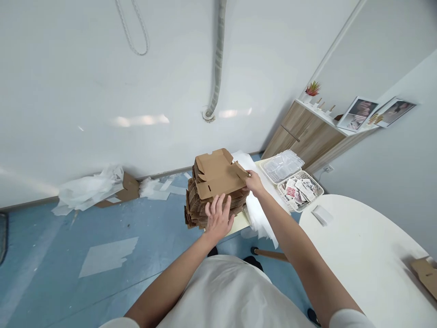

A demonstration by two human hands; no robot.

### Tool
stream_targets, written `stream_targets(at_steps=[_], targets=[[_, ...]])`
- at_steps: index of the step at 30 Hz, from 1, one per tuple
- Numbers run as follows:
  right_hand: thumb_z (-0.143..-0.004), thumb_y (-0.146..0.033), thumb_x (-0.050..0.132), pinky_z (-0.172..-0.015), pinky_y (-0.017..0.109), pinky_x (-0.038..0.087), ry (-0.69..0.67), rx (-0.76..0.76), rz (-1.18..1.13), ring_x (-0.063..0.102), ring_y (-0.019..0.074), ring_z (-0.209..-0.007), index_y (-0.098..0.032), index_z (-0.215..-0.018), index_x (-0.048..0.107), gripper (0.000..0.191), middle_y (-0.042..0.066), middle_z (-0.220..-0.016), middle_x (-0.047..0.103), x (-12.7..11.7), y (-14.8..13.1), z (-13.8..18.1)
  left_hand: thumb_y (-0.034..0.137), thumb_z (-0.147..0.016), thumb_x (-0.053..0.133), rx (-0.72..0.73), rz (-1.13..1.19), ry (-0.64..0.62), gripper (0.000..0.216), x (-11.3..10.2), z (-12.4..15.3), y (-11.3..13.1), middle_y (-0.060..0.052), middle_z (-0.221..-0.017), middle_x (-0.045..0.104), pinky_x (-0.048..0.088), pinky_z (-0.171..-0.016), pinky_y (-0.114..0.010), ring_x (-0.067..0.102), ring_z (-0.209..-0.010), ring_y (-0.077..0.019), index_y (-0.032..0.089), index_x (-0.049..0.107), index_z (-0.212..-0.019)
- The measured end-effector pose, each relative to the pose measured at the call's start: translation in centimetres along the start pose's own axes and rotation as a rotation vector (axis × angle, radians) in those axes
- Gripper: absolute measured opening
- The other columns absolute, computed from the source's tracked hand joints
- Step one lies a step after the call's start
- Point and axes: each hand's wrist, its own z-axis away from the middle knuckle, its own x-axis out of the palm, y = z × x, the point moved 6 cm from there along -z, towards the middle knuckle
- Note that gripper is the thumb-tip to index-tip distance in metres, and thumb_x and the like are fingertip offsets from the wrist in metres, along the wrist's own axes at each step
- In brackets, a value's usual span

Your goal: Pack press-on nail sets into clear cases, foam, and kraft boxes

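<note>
While resting on the near edge of the stack of flat cardboard blanks (213, 193), left hand (218, 217) lies open, palm down, fingers spread and touching the topmost sheets. Right hand (254, 182) closed in a pinch on the right edge of the top blank (218, 173), thumb above, fingers tucked under the flap. Top blank slightly lifted and skewed against the pile beneath, tabs and slots showing along its near side.

Stack standing tall on a small pale table (239, 221), at its left end, overhanging the near edge a little. Just right of the stack, a heap of white foam sheets (259, 214), draped over the table's near side. Farther right on the same table, a clear plastic tray (282, 166) and, just near of it, a white basket (300, 189) filled with small printed packets.

At near right, a round white table (358, 255) bearing a small white card (322, 215) near its far rim and a piece of brown cardboard (425, 273) at its right edge. Beyond, against the far right wall, a wooden cabinet (303, 132) topped by a small potted plant (312, 89) and two leaning photographs (362, 114).

On the blue floor (68, 237) at left, crumpled white wrapping (90, 187) beside an opened carton (128, 187), with loose white scraps (109, 255) nearer.
</note>
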Motion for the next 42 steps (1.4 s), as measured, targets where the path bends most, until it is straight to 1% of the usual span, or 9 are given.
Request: stream_targets(at_steps=[5, 9, 11, 16, 20, 24, 27, 32, 42], targets=[[-0.068, -0.022, 0.050, -0.052, 0.027, 0.053, 0.018, -0.047, -0.246, 0.058, 0.0136, -0.070, -0.024, -0.105, 0.046, 0.038, 0.002, -0.091, 0.059, -3.4, 0.3, 1.8, 0.048, -0.079, 0.039, -0.041, 0.522, -0.082, 0.051, 2.2, 2.4, 0.8, -0.013, -0.119, 0.045, 0.036, -0.090, -0.040, 0.046, -0.107, -0.0243, 0.021, 0.039, -0.122], [-0.067, -0.024, 0.050, -0.054, 0.027, 0.051, 0.159, -0.107, -0.391, 0.058, 0.0121, -0.067, -0.026, -0.108, 0.045, 0.041, 0.000, -0.091, 0.059, -10.0, 2.6, 5.9, 0.054, -0.083, 0.019, -0.239, 1.052, 0.030, 0.056, 3.7, 1.1, 1.8, -0.015, -0.118, 0.044, 0.047, -0.076, -0.036, 0.059, -0.085, -0.0170, 0.020, 0.022, -0.127], [-0.068, -0.028, 0.049, -0.055, 0.027, 0.050, 0.248, -0.152, -0.441, 0.058, 0.0127, -0.069, -0.026, -0.110, 0.045, 0.042, 0.001, -0.093, 0.059, -13.7, 4.4, 8.7, 0.054, -0.081, 0.028, -0.285, 1.180, 0.050, 0.054, 4.5, -0.5, 3.6, -0.013, -0.117, 0.046, 0.048, -0.075, -0.035, 0.060, -0.084, -0.0169, 0.022, 0.025, -0.125], [-0.071, -0.035, 0.050, -0.062, 0.030, 0.047, 0.588, -0.272, -0.503, 0.057, 0.0173, -0.077, -0.022, -0.110, 0.046, 0.042, 0.005, -0.097, 0.059, -23.7, 10.7, 17.1, 0.037, -0.071, 0.057, -0.354, 1.014, 0.066, 0.045, 8.2, -3.3, 10.6, -0.009, -0.105, 0.057, 0.047, -0.076, -0.030, 0.058, -0.089, -0.0176, 0.020, 0.046, -0.111], [-0.074, -0.039, 0.047, -0.070, 0.029, 0.043, 0.812, -0.246, -0.451, 0.054, 0.0186, -0.085, -0.019, -0.100, 0.052, 0.033, 0.006, -0.097, 0.059, -30.8, 17.5, 24.0, 0.033, -0.069, 0.057, -0.206, 0.804, -0.180, 0.029, 14.4, -2.4, 18.2, -0.007, -0.084, 0.063, 0.048, -0.068, -0.029, 0.059, -0.077, -0.0178, 0.014, 0.058, -0.091], [-0.075, -0.043, 0.043, -0.061, 0.026, 0.040, 1.002, -0.011, -0.370, 0.051, 0.0160, -0.072, -0.018, -0.082, 0.055, 0.029, 0.003, -0.081, 0.059, -35.7, 25.8, 30.5, 0.031, -0.071, 0.055, -0.082, 0.767, -0.385, 0.031, 21.1, 0.4, 24.6, -0.006, -0.085, 0.064, 0.047, -0.068, -0.028, 0.060, -0.076, -0.0173, 0.014, 0.056, -0.097], [-0.075, -0.044, 0.040, -0.052, 0.025, 0.035, 1.029, 0.176, -0.295, 0.045, 0.0140, -0.058, -0.017, -0.068, 0.052, 0.030, 0.001, -0.064, 0.054, -37.5, 31.2, 34.1, 0.030, -0.070, 0.055, -0.038, 0.738, -0.537, 0.036, 25.6, 2.4, 27.7, -0.008, -0.089, 0.064, 0.047, -0.070, -0.029, 0.060, -0.079, -0.0180, 0.014, 0.053, -0.103], [-0.071, -0.039, 0.041, -0.054, 0.026, 0.035, 1.054, 0.371, -0.100, 0.048, 0.0159, -0.059, -0.018, -0.073, 0.052, 0.024, 0.002, -0.064, 0.056, -37.9, 36.6, 37.6, 0.030, -0.070, 0.055, 0.062, 0.565, -0.756, 0.032, 30.9, 4.4, 29.9, -0.008, -0.091, 0.064, 0.046, -0.071, -0.032, 0.060, -0.080, -0.0200, 0.015, 0.056, -0.098], [-0.072, -0.033, 0.034, -0.060, 0.028, 0.039, 1.102, 0.625, -0.138, 0.053, 0.0188, -0.072, -0.019, -0.083, 0.055, 0.027, 0.005, -0.081, 0.060, -35.6, 41.3, 38.2, 0.032, -0.073, 0.052, 0.180, 0.452, -1.110, 0.044, 36.4, 6.4, 31.2, -0.009, -0.107, 0.058, 0.043, -0.080, -0.033, 0.056, -0.089, -0.0194, 0.015, 0.049, -0.113]])
